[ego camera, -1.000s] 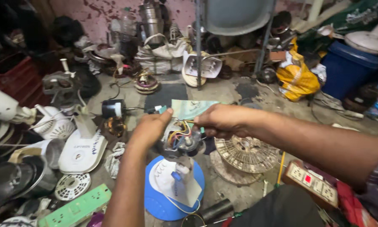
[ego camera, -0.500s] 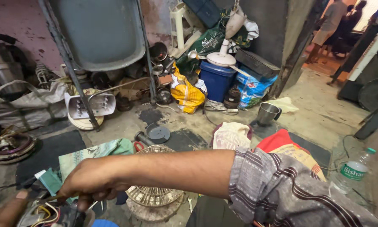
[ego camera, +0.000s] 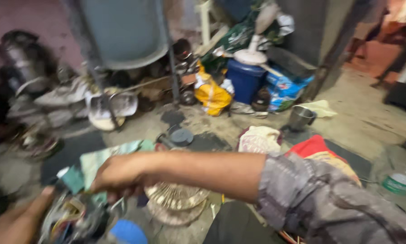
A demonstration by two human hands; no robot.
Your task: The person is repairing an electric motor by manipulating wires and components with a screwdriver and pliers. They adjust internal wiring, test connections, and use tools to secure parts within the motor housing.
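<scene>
Right hand point(ego camera: 121, 175) grips a green cloth point(ego camera: 99, 160); left hand point(ego camera: 18, 221) steadies the wired motor point(ego camera: 76, 219).

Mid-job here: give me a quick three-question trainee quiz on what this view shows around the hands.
1. True or false: the right hand rests on the wired motor assembly.
2. What lies under the right forearm? A) grille discs B) a steel cup C) a bottle
3. What colour is the bag beside the blue bucket?

Key: 1 true. 2 A, the grille discs. 3 yellow.
</scene>
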